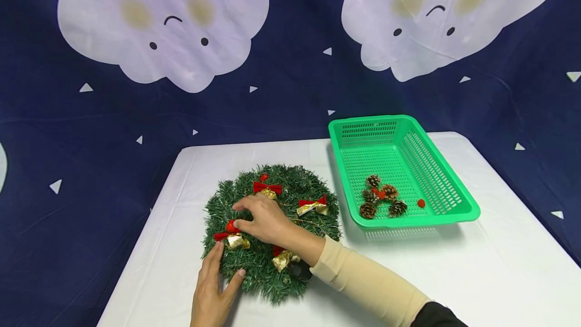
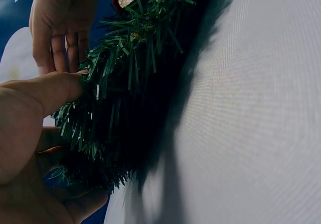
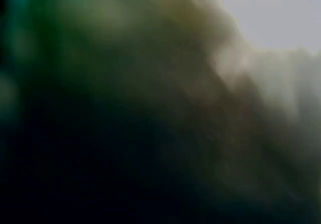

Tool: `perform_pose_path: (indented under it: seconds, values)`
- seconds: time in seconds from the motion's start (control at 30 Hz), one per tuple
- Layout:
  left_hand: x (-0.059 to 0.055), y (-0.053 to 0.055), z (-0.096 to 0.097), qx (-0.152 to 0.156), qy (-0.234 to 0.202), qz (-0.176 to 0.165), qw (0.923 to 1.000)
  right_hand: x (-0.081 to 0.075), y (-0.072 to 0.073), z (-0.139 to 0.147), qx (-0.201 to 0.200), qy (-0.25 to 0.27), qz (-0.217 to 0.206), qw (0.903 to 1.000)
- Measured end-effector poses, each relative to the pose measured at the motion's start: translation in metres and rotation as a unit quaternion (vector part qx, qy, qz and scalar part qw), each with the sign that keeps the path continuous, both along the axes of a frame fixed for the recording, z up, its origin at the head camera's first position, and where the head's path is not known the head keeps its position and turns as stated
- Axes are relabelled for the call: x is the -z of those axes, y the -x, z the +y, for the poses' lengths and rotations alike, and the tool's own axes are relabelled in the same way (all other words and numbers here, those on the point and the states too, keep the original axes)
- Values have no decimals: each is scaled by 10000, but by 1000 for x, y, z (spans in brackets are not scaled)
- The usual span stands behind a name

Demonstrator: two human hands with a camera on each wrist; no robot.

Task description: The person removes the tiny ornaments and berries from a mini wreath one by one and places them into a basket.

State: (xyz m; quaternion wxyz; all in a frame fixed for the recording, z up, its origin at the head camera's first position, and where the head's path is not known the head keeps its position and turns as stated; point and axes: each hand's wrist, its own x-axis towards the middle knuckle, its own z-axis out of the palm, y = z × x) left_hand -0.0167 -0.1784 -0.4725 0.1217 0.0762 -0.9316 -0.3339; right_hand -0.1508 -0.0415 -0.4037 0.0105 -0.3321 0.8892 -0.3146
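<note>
A round green tinsel wreath (image 1: 265,286) lies on the table, trimmed with red bows that have gold ribbon. My left hand (image 1: 211,286) grips its near left edge; in the left wrist view the thumb (image 2: 55,88) lies along the greenery and the other fingers curl round the rim. Over the wreath's left part, my right hand (image 1: 268,220) has its thumb tip at a small red ball (image 1: 232,226), with the forefinger apart from it. Just below that ball sits a red and gold bow (image 1: 236,240). The right wrist view is dark and blurred.
A green plastic basket (image 1: 336,165) stands right of the wreath, holding several pinecones (image 1: 397,208) and small red balls (image 1: 421,203). White cloth covers the table (image 1: 195,175). Behind hangs a dark blue curtain (image 1: 290,100) with clouds.
</note>
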Motion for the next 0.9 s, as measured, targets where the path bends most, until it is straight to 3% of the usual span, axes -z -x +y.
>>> perform_pose_path:
  seconds: [0.5, 0.9]
  values:
    - [0, 0, 0, 4, -46, 10, 10000, 14, 0, -17, -233, -488, 218, 9983]
    - [1, -1, 0, -23, -31, 55, 10000, 20, 1, -21, -168, -628, 361, 9972]
